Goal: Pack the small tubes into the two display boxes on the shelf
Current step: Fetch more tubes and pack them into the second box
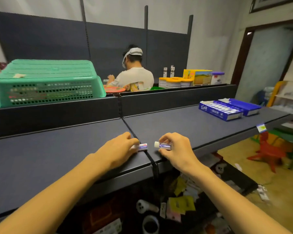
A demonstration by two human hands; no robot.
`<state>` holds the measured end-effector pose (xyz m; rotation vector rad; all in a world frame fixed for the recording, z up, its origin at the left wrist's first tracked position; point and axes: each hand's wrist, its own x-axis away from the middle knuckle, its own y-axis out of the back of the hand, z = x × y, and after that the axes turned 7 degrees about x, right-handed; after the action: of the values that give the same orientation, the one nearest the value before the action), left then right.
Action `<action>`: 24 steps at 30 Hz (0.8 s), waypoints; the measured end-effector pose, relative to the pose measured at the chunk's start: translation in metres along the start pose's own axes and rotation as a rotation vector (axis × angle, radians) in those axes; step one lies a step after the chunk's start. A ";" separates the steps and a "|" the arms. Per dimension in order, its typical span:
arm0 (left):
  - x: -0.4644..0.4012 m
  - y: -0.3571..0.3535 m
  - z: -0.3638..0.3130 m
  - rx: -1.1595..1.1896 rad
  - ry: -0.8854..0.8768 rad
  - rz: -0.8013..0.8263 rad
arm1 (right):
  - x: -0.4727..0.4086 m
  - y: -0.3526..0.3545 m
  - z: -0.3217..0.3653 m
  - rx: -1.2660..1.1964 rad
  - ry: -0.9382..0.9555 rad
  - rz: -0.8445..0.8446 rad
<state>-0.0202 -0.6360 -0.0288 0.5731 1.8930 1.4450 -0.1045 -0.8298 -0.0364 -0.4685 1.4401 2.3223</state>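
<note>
Near the shelf (58, 149) edge, both hands each pinch a tube: left (120, 147), right (174, 147).

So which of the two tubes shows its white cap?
The tube in the right hand: its white cap points left. The left hand covers its tube's cap end.

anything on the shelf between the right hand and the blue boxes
No. In the head view, only bare dark shelf runs from the right hand to the blue boxes.
</note>
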 end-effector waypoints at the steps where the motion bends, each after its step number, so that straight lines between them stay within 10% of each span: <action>1: -0.010 -0.005 -0.002 0.000 -0.002 0.000 | -0.008 -0.001 -0.012 0.001 0.006 0.006; 24: -0.272 -0.050 -0.180 0.053 0.009 -0.255 | -0.110 0.140 -0.285 -0.032 0.022 -0.127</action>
<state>0.0327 -0.9581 0.0192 0.3347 1.9370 1.2384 -0.0500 -1.1587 0.0033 -0.5798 1.3437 2.2494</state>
